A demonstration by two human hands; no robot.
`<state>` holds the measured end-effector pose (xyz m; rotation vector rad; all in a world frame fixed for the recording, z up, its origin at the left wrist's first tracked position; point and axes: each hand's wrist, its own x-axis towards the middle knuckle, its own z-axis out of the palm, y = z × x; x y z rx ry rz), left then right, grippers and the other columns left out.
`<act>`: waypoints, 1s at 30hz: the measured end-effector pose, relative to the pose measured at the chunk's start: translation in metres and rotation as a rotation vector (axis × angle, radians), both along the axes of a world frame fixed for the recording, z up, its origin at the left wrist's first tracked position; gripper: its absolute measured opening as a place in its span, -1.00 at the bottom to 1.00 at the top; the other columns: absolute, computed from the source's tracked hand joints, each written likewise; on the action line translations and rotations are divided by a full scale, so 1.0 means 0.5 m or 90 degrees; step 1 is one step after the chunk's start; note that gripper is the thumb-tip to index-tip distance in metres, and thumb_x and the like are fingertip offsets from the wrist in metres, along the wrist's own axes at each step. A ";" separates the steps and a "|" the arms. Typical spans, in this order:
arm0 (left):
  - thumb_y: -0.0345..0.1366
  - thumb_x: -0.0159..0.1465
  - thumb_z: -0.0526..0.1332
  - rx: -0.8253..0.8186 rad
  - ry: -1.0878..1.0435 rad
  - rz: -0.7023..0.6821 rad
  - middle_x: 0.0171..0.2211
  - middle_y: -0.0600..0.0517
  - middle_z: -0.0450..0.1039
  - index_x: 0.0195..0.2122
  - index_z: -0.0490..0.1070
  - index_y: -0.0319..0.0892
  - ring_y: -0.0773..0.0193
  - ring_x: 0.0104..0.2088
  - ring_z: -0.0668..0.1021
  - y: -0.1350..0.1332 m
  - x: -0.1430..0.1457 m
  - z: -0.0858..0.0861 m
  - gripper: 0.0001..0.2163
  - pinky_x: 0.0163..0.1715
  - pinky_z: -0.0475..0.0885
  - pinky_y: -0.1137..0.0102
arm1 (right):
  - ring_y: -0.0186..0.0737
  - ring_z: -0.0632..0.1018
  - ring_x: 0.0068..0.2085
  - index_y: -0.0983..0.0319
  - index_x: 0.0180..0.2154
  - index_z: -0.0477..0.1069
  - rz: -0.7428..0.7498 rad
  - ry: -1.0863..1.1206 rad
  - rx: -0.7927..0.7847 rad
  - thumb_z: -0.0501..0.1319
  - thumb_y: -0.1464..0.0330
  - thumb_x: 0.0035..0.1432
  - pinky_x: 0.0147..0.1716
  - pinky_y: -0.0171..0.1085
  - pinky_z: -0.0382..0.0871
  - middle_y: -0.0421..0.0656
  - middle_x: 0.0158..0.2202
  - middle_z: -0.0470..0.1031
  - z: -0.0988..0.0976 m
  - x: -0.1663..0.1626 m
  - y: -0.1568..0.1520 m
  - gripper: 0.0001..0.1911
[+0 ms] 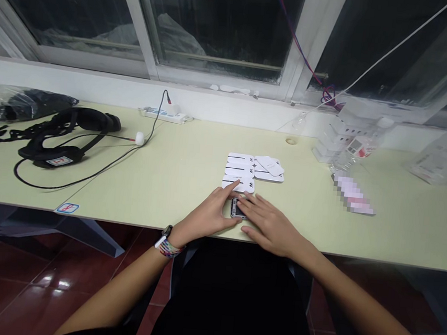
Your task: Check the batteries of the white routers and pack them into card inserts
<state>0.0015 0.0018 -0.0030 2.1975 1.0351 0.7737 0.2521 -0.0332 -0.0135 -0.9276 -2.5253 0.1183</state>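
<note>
Device (pixel 239 209) on pale table (pixel 168 167) by dark windows (pixel 229 26); left fingers (pixel 229 188) grip its edges, right fingers (pixel 256 210) lie outstretched across it.

A small rectangular device (pixel 239 209) lies face up on the counter (pixel 159 182), close to its front edge. Its casing is grey with rounded corners, framing a dark face, and small markings too fine to read line its left end. Its long side runs roughly parallel to the edge. Fingers (pixel 251 208) of the right hand (pixel 271 226) cover its right part, leaving that end's shape hidden.
</note>
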 end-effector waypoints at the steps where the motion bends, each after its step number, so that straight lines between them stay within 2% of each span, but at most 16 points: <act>1: -0.24 0.33 0.47 0.001 0.003 0.001 0.30 -0.11 0.52 0.62 0.01 0.10 -0.11 0.35 0.50 0.001 0.000 -0.001 -0.08 0.39 0.38 -0.04 | 0.09 0.22 0.60 0.18 0.53 0.27 -0.028 0.015 0.008 0.10 0.14 0.61 0.55 0.26 0.20 0.00 0.54 0.32 0.007 0.015 0.014 -0.40; 4: -0.22 0.34 0.47 0.016 0.010 -0.004 0.29 -0.08 0.54 0.61 0.03 0.10 -0.10 0.34 0.50 0.004 -0.001 -0.003 -0.10 0.39 0.38 -0.05 | 0.16 0.30 0.56 0.18 0.36 0.51 -0.158 0.034 0.007 0.05 0.14 0.61 0.51 0.30 0.22 0.02 0.48 0.42 0.046 0.066 0.078 -0.49; 6: -0.23 0.35 0.45 0.032 0.014 -0.012 0.30 -0.06 0.54 0.58 0.11 0.09 -0.10 0.35 0.49 0.006 -0.002 -0.004 -0.17 0.39 0.38 -0.04 | 0.26 0.34 0.52 0.22 0.32 0.54 -0.244 0.007 -0.027 0.02 0.10 0.61 0.46 0.33 0.27 0.08 0.46 0.44 0.079 0.096 0.133 -0.46; 8: -0.23 0.35 0.43 0.044 0.016 -0.018 0.32 -0.07 0.53 0.53 0.20 0.07 -0.11 0.36 0.48 0.007 -0.003 -0.004 -0.25 0.40 0.39 -0.04 | 0.25 0.47 0.40 0.24 0.27 0.54 -0.297 -0.042 -0.085 -0.04 0.09 0.62 0.33 0.23 0.40 0.12 0.37 0.53 0.109 0.114 0.187 -0.44; 10: -0.22 0.35 0.43 0.048 0.015 -0.019 0.33 -0.07 0.52 0.50 0.26 0.06 -0.11 0.37 0.47 0.007 -0.004 -0.003 -0.30 0.40 0.39 -0.05 | 0.24 0.54 0.30 0.26 0.27 0.52 -0.357 -0.085 -0.142 0.04 0.06 0.58 0.17 0.09 0.48 0.15 0.30 0.56 0.126 0.116 0.232 -0.46; 13: -0.21 0.36 0.43 0.046 0.013 -0.021 0.34 -0.09 0.50 0.47 0.29 0.05 -0.12 0.38 0.47 0.008 -0.005 -0.002 -0.33 0.40 0.39 -0.08 | 0.19 0.62 0.09 0.30 0.16 0.55 -0.392 -0.150 -0.131 0.23 0.21 0.43 -0.01 -0.05 0.46 0.18 0.18 0.61 0.128 0.101 0.268 -0.59; 16: -0.20 0.36 0.43 0.044 0.018 -0.022 0.34 -0.09 0.49 0.46 0.31 0.05 -0.13 0.39 0.46 0.008 -0.005 0.000 -0.35 0.41 0.39 -0.10 | 0.13 0.61 -0.02 0.31 -0.05 0.58 -0.393 -0.147 -0.074 0.22 0.41 0.31 -0.03 -0.09 0.38 0.15 0.00 0.65 0.122 0.088 0.272 -0.76; 19: -0.21 0.36 0.42 0.032 0.019 -0.019 0.32 -0.08 0.51 0.49 0.25 0.06 -0.11 0.39 0.46 0.007 -0.005 0.000 -0.31 0.42 0.37 -0.10 | 0.06 0.60 -0.09 0.27 -0.13 0.55 -0.397 -0.087 -0.066 0.15 0.44 0.31 -0.13 -0.13 0.36 0.08 -0.13 0.66 0.129 0.092 0.253 -0.80; 21: -0.22 0.36 0.43 0.017 0.016 -0.015 0.31 -0.08 0.52 0.54 0.16 0.08 -0.11 0.39 0.45 0.007 -0.004 -0.001 -0.24 0.43 0.35 -0.10 | 0.00 0.61 -0.16 0.24 -0.13 0.52 -0.339 0.062 -0.134 0.18 0.38 0.27 -0.23 -0.17 0.38 0.00 -0.15 0.67 0.136 0.097 0.229 -0.82; 24: -0.21 0.36 0.45 0.004 0.007 -0.011 0.30 -0.11 0.53 0.61 0.00 0.11 -0.14 0.36 0.49 0.006 -0.003 -0.001 -0.11 0.40 0.36 -0.11 | -0.07 0.62 -0.22 0.20 -0.09 0.49 -0.135 0.284 -0.329 0.28 0.29 0.19 -0.28 -0.21 0.43 -0.13 -0.19 0.67 0.137 0.089 0.178 -0.75; 26: -0.21 0.35 0.46 0.006 0.002 -0.010 0.29 -0.13 0.52 0.64 -0.06 0.12 -0.16 0.33 0.51 0.005 -0.003 0.000 -0.05 0.36 0.40 -0.10 | -0.11 0.60 -0.27 0.18 -0.05 0.51 -0.055 0.276 -0.401 0.33 0.29 0.16 -0.30 -0.22 0.43 -0.20 -0.26 0.64 0.128 0.073 0.143 -0.70; 30: -0.24 0.34 0.45 0.011 0.018 -0.016 0.33 -0.14 0.47 0.63 -0.02 0.14 -0.19 0.36 0.48 0.002 -0.005 0.002 -0.07 0.35 0.42 -0.08 | -0.13 0.60 -0.23 0.15 -0.08 0.59 -0.077 0.219 -0.346 0.33 0.38 0.16 -0.25 -0.22 0.44 -0.20 -0.19 0.67 0.094 0.043 0.100 -0.74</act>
